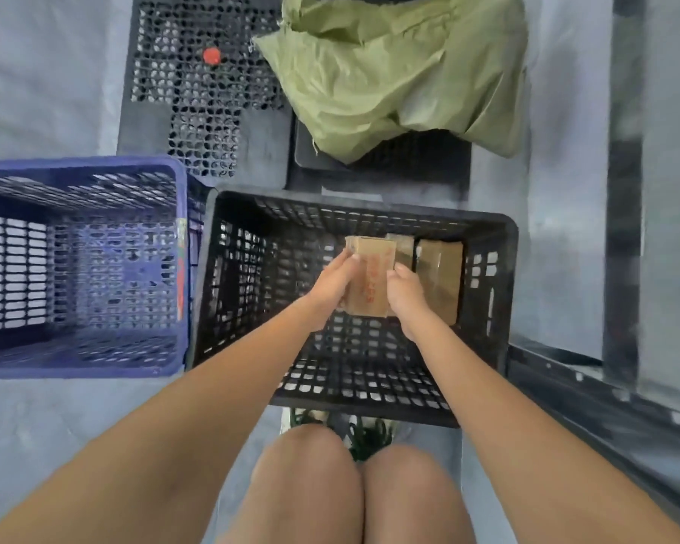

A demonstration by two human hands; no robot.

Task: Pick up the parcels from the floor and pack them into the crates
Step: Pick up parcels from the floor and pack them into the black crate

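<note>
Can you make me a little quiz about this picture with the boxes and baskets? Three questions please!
1. True or false: the blue crate has cardboard parcels in it.
2. Which crate are both hands reaching into? A) the blue one B) the black crate C) neither
3. Fill in the gap: the big crumpled sack behind the crates is ___ in colour.

Key:
1. False. It shows no parcels; the packed parcels stand in the black crate.
2. B. The left hand and right hand hold a cardboard parcel with red print between them, inside the black crate.
3. Green.
</note>
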